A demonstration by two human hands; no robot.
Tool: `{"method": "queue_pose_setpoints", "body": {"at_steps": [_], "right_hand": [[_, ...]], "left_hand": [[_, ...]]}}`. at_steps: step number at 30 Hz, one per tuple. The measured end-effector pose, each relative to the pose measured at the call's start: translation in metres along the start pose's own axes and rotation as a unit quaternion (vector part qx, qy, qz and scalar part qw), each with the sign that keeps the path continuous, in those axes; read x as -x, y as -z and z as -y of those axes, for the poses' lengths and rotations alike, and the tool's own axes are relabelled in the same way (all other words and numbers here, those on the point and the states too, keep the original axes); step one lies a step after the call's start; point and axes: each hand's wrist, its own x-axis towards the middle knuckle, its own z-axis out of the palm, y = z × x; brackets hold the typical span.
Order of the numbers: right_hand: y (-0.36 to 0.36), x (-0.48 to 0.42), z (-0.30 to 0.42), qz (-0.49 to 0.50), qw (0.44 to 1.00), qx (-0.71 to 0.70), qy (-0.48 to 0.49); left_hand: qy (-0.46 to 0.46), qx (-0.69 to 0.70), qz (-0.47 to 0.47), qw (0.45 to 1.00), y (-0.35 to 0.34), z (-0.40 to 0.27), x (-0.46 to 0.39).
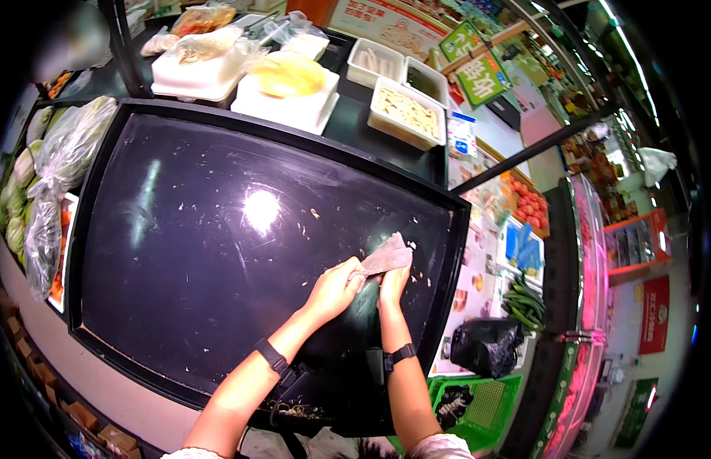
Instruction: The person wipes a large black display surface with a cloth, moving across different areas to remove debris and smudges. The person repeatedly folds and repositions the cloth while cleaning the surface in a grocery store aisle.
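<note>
A folded greyish-pink cloth (385, 258) is between my two hands above the right part of a black display tray (206, 275). My left hand (333, 290) pinches the cloth's narrow left end. At its wider right end, my right hand (394, 285) holds the cloth from below, with the fingers partly hidden behind it. Small pale scraps (315, 213) are scattered over the tray's dark surface, several of them near the cloth. Each wrist wears a black strap.
White tubs of food (407, 112) and foam boxes (286, 94) stand beyond the tray's raised rim. Bagged vegetables (68, 143) lie at the left. On the right are tomatoes (527, 203), cucumbers (523, 304), a black plastic bag (486, 347) and a green basket (484, 413).
</note>
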Motion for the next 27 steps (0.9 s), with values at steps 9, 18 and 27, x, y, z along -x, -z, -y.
{"method": "queue_pose_setpoints", "body": {"at_steps": [9, 18, 27], "right_hand": [[0.036, 0.085, -0.002, 0.040, 0.964, -0.247, -0.085], [0.086, 0.125, -0.005, 0.039, 0.988, -0.147, 0.028], [0.108, 0.133, -0.046, 0.006, 0.992, -0.126, 0.017]], "left_hand": [[-0.056, 0.104, 0.052, 0.992, 0.004, -0.019, 0.071], [0.007, 0.139, 0.037, 0.990, 0.021, 0.003, 0.128], [0.063, 0.081, 0.055, 0.993, 0.010, 0.008, 0.160]]}}
